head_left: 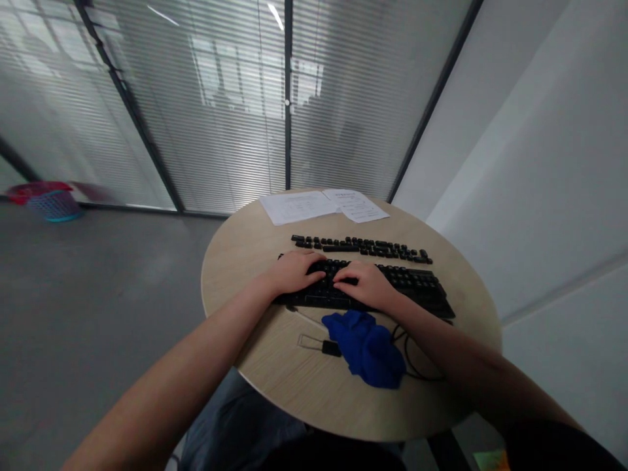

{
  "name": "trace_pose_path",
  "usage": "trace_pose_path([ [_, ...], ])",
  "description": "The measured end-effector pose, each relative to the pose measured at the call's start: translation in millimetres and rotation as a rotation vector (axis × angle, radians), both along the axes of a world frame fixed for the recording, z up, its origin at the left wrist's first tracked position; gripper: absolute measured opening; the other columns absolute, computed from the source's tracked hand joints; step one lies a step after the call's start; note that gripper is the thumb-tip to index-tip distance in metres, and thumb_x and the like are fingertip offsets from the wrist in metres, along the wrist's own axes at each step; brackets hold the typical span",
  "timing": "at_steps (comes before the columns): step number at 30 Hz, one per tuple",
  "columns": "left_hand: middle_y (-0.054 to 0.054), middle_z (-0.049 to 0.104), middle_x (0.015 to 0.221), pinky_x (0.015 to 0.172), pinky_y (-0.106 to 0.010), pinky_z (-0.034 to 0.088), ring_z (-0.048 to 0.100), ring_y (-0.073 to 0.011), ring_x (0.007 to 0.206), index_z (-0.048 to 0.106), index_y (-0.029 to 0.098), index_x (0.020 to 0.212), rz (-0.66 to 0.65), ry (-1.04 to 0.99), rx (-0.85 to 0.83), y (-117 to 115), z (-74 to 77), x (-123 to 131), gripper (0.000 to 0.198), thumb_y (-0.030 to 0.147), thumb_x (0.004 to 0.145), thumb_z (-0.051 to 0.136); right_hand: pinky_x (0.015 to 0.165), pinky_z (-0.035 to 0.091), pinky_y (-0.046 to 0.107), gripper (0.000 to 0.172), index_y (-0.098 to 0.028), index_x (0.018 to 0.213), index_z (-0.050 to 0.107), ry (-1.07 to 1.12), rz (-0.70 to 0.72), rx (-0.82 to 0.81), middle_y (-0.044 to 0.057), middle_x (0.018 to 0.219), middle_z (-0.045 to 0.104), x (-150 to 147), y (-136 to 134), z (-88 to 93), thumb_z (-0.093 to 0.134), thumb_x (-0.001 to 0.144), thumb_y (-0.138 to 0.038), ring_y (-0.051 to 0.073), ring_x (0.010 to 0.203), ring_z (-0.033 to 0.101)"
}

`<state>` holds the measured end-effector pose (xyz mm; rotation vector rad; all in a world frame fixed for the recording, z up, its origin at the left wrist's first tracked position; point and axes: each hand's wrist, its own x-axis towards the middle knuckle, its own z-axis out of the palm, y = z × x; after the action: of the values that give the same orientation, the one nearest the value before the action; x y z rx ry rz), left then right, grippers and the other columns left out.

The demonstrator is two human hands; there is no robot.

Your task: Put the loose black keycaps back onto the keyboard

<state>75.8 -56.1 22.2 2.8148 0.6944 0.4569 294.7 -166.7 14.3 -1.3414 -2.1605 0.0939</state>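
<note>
A black keyboard (417, 284) lies across the middle of a round wooden table (235, 248). My left hand (294, 271) rests on its left part, fingers curled down on the keys. My right hand (366, 282) lies beside it on the middle keys, fingers bent and pressed on them. I cannot make out whether either hand pinches anything. Just behind the keyboard, several loose black keycaps (363, 246) are laid out in rows.
A crumpled blue cloth (370, 347) lies in front of the keyboard, with a small wire keycap puller (318, 344) and a black cable (417, 366) next to it. Two paper sheets (321, 205) lie at the far edge. Red and blue baskets (46, 199) stand on the floor at left.
</note>
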Motion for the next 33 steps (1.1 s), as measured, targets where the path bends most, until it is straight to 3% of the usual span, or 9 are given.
trace_pose_path([
  [6,-0.013,0.068,0.129,0.104,-0.043,0.048,0.063,-0.0292,0.119,0.062,0.018,0.132,-0.002,0.019,0.007,1,0.5,-1,0.044,0.041,0.096,0.055,0.085,0.051,0.033,0.007,-0.021,0.094,0.080,-0.078,0.022,0.027,0.003,0.095,0.080,0,2,-4.6,0.073,0.090,-0.022,0.021,0.090,0.070],
  [13,-0.012,0.069,0.128,0.103,-0.042,0.048,0.063,-0.0276,0.119,0.063,0.019,0.130,-0.030,-0.013,-0.002,1,1.5,-2,0.041,0.040,0.096,0.056,0.091,0.051,0.038,0.011,-0.021,0.094,0.081,-0.239,0.026,0.079,0.006,0.104,0.078,-8,-2,4.6,0.071,0.091,-0.020,0.024,0.099,0.068],
  [19,-0.011,0.070,0.125,0.100,-0.040,0.049,0.065,-0.0263,0.115,0.064,0.019,0.128,-0.034,-0.023,-0.001,0,3.0,-2,0.038,0.038,0.095,0.057,0.097,0.050,0.041,0.012,-0.024,0.095,0.083,-0.215,-0.005,0.017,0.007,0.114,0.074,-6,-2,10.2,0.072,0.090,-0.022,0.025,0.107,0.065],
  [25,-0.011,0.070,0.122,0.097,-0.039,0.050,0.066,-0.0257,0.110,0.064,0.020,0.128,-0.033,-0.022,0.013,2,2.2,-2,0.038,0.037,0.095,0.058,0.108,0.044,0.049,0.033,-0.027,0.104,0.082,-0.269,-0.009,-0.010,0.009,0.138,0.064,-3,-5,16.4,0.064,0.086,-0.007,0.029,0.127,0.057],
  [29,-0.011,0.070,0.122,0.100,-0.041,0.050,0.065,-0.0263,0.112,0.065,0.020,0.127,-0.026,-0.018,0.005,3,0.0,-2,0.037,0.035,0.094,0.060,0.108,0.045,0.051,0.038,-0.027,0.103,0.082,-0.275,-0.002,0.003,0.010,0.137,0.065,-5,-4,10.0,0.061,0.083,-0.003,0.029,0.125,0.059],
  [33,-0.012,0.069,0.124,0.102,-0.045,0.050,0.065,-0.0270,0.114,0.064,0.020,0.129,-0.049,-0.045,0.028,3,0.4,-3,0.038,0.033,0.094,0.061,0.107,0.047,0.049,0.035,-0.025,0.100,0.082,-0.166,0.000,0.115,0.009,0.135,0.067,4,1,0.4,0.060,0.082,-0.004,0.028,0.124,0.061],
])
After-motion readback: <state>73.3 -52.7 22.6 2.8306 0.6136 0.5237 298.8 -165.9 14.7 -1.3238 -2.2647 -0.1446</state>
